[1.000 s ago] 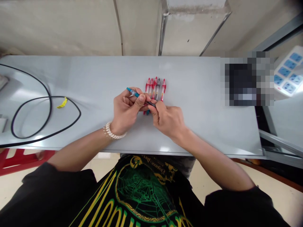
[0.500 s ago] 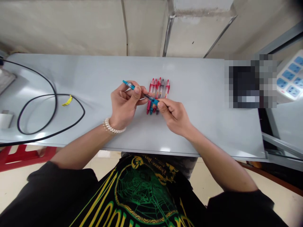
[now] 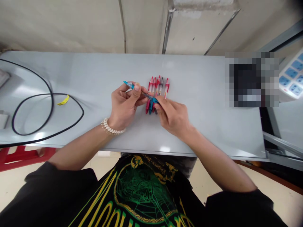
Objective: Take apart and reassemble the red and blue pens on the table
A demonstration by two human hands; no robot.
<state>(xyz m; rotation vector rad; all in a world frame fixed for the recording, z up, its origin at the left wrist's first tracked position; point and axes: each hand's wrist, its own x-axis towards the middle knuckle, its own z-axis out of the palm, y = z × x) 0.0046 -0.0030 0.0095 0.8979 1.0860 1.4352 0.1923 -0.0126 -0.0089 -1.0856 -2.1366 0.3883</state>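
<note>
A blue pen [image 3: 147,95] with a clear barrel slants between my two hands, above the table. My left hand [image 3: 126,101] is closed round its upper part, thumb on top, and the blue end pokes out to the upper left. At the lower end, the fingers of my right hand [image 3: 174,116] pinch the blue grip and cover its tip. Just behind lie several click pens in a row, among them a red-ended pen [image 3: 167,83] at the right and a dark-ended pen [image 3: 161,82]. My hands hide parts of the row.
A black cable [image 3: 50,113] with a yellow tag [image 3: 63,100] loops over the left of the grey table [image 3: 201,82]. A white block [image 3: 3,119] sits at the left edge. On the right are a pixelated dark object [image 3: 246,82] and a white power strip [image 3: 292,77]. A red stool [image 3: 26,155] stands below.
My right hand has turned over and its fingers have shifted along the pen's lower end, covering more of it. My left hand keeps its hold. The view has shifted slightly.
</note>
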